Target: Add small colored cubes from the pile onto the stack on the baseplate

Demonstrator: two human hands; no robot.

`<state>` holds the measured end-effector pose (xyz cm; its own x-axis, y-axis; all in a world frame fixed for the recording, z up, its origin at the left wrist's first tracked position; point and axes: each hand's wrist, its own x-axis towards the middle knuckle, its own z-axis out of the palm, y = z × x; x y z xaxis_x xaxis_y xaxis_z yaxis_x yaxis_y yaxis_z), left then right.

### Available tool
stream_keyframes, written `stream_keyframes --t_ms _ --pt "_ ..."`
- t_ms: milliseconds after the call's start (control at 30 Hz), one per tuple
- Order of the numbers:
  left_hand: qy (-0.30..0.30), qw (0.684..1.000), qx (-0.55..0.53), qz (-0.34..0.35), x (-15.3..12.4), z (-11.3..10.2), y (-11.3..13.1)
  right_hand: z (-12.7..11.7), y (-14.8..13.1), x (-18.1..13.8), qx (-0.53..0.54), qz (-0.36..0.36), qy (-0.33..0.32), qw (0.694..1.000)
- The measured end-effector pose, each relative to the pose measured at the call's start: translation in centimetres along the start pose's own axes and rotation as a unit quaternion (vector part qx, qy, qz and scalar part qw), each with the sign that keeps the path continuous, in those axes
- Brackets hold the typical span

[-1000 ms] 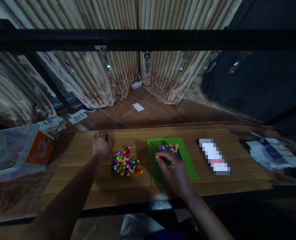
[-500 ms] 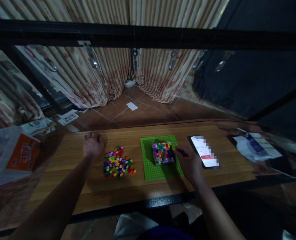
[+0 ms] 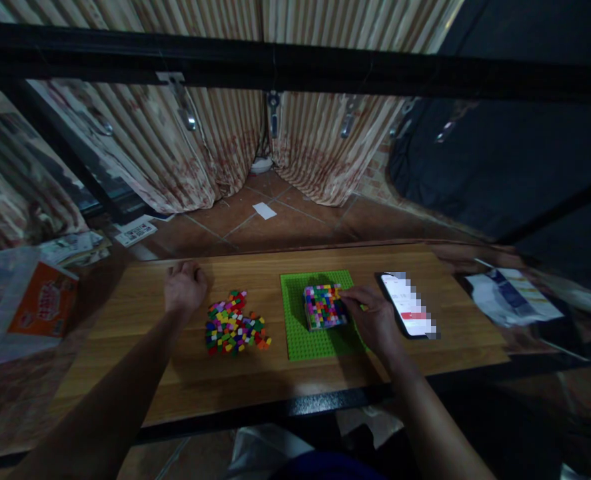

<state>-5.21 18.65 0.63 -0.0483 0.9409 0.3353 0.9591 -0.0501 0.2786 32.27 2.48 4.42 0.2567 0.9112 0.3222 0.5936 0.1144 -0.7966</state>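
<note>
My right hand (image 3: 372,317) reaches over the right side of a green studded baseplate (image 3: 299,343). Its thumb and fingertips are pinched on a small yellowish brick (image 3: 340,293) at the right edge of a multicoloured brick block (image 3: 322,308). That block stands on the baseplate, its top a patchwork of many colours; the fingers cover part of its right side. My left hand (image 3: 184,287) rests on the table near the far edge, fingers curled in, with nothing visible in it. A loose pile of small coloured bricks (image 3: 232,325) lies between my left hand and the baseplate.
A phone (image 3: 408,307) with a lit screen lies right of my right hand on the wooden table (image 3: 255,387). On the left stands a clear plastic bin (image 3: 5,300) with an orange package (image 3: 45,300). A dark metal bar (image 3: 295,63) crosses beyond the table, before striped curtains (image 3: 225,140).
My right hand has moved slightly left, bringing its pinched fingertips and the small brick onto the block's right edge. The left hand stays in place on the table.
</note>
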Motion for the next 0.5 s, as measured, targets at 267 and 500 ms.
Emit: stream_keyframes --t_ms 267,500 --pt "0.013 1.000 0.008 0.005 -0.1 0.4 -0.3 0.4 0.6 0.1 0.175 0.158 -0.012 0.972" --pt "0.002 1.000 0.001 -0.007 -0.1 0.2 -0.1 1.2 0.5 0.3 0.316 0.247 0.022 0.916"
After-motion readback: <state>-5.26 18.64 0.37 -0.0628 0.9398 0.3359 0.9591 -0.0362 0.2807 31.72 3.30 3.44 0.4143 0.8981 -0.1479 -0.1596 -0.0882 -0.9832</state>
